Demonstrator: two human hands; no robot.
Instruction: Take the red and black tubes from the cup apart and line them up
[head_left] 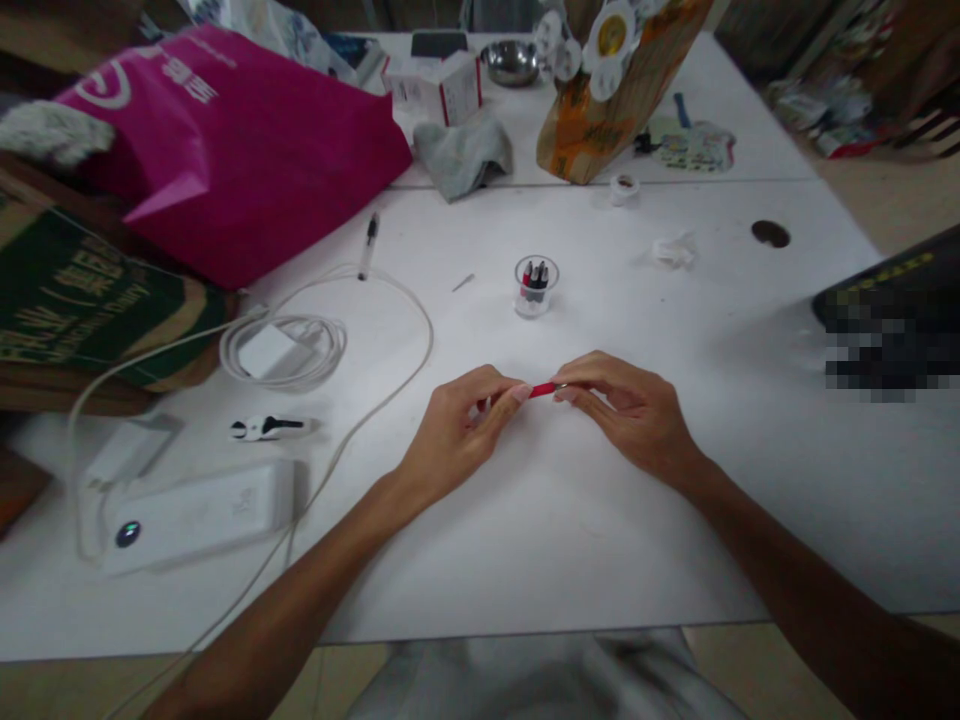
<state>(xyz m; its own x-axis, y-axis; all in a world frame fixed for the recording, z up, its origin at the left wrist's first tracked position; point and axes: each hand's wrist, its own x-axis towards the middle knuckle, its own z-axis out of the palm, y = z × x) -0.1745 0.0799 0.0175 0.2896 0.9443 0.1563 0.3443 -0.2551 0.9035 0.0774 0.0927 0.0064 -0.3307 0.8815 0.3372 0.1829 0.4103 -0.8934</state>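
Between my two hands, a small red pen (542, 390) lies almost level, low over the white table. My left hand (472, 420) pinches its left end between thumb and fingers. At its darker right end, the thumb and fingertips of my right hand (626, 410) are closed on it. Both ends of the pen are partly hidden by my fingertips. Just beyond my hands stands a clear cup (535, 301) with several pens (535, 277) upright in it, dark ones and a red one.
On the white table (570, 560), a power bank (202, 515), coiled cable (337, 350) and pink bag (262, 150) are at left. A grey cloth (461, 158), tape roll (624, 189) and paper bag (592, 130) stand farther back. A black object (892, 285) is at right.
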